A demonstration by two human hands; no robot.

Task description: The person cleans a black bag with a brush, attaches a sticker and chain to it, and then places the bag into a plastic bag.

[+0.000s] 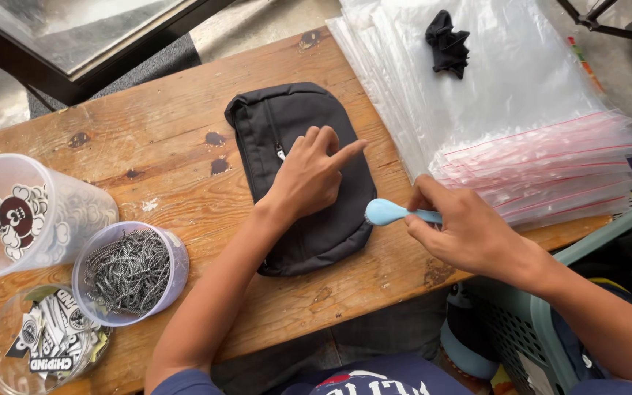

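pouch: a black fabric zip pouch [309, 183] lies flat near the middle of the wooden table [184, 132], long side running away from the person, zipper pull showing just beside the left thumb.
left hand: the left hand [309, 179] rests on top of the pouch, pressing it down; index finger stretched out toward the right edge, other fingers curled, nothing gripped.
right hand: the right hand [466, 230] is closed around the handle of a light blue tool [389, 213]; its rounded head pokes out to the left and sits at the pouch's right edge, just below the left index finger.
bags: a spread of clear plastic zip bags [543, 168] with red seal strips covers the table's right end, touching the right hand's knuckles; a crumpled black cloth [448, 42] lies on the upper sheets.
cups: at the left edge, a clear cup with a cartoon sticker [23, 216] lies tilted; beside it a purple-tinted cup [129, 272] holds black-and-white cords; below, a clear tub [45, 340] holds printed tags.
basket: a grey-green plastic crate [543, 322] stands under the right forearm, off the table.
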